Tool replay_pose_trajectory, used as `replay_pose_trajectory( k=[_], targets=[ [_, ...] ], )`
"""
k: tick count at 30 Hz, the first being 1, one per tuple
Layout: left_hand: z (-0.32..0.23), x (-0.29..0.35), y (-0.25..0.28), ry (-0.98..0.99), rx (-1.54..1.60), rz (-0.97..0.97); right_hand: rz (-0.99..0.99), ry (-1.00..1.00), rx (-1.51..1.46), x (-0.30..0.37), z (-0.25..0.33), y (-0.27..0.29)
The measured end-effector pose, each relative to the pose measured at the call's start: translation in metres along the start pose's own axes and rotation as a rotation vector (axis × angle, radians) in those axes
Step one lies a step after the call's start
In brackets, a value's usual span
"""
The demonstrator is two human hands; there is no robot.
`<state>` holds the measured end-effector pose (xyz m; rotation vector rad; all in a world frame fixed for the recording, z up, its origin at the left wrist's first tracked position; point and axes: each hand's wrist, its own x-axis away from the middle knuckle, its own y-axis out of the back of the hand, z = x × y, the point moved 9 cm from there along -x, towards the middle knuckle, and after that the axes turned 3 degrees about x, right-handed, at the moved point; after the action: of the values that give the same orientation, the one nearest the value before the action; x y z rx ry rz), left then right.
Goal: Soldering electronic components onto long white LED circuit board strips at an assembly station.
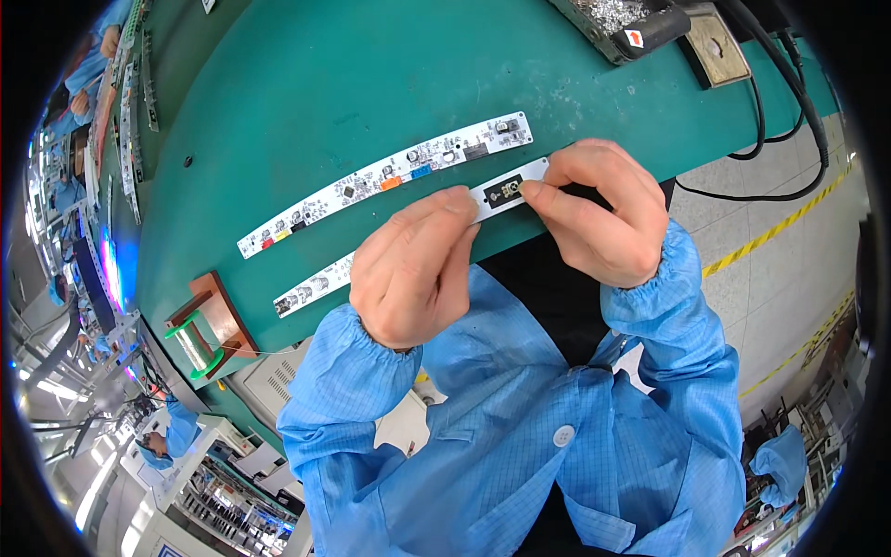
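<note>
A long, narrow white circuit board (320, 284) lies at the near edge of the bench and appears to run on beneath my left hand (413, 265). My left hand is closed, with fingertips and thumb pressed on the board beside a black rectangular part (504, 191) that has metal pieces in it. My right hand (603, 213) pinches the board's right end, its thumb tip at the edge of that black part. Just beyond lies a second slightly curved white circuit board (371, 186), carrying orange, blue, red and yellow connectors; neither hand touches it.
Green matting (306, 93) covers the bench. A solder wire spool (195, 345) sits on a brown stand (227, 316) at the left. At the far right are a dark tray of metal shavings (613, 23), a small metal-topped box (715, 46) and black cables (803, 102). Other people work far left.
</note>
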<state>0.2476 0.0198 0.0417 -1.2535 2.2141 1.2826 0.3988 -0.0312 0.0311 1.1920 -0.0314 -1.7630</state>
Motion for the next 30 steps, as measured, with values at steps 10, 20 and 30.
replay_pose_trajectory(
  k=[10, 20, 30],
  targets=[
    [0.013, 0.004, 0.005, 0.196, 0.168, -0.063, -0.058, 0.047, 0.024, 0.000, 0.000, 0.002],
    [0.006, 0.004, 0.002, 0.066, 0.034, 0.025, -0.059, 0.038, 0.025, 0.000, 0.000, 0.000],
    [0.004, -0.002, 0.002, 0.063, 0.005, 0.016, -0.005, -0.035, 0.012, -0.002, -0.001, 0.001]
  ],
)
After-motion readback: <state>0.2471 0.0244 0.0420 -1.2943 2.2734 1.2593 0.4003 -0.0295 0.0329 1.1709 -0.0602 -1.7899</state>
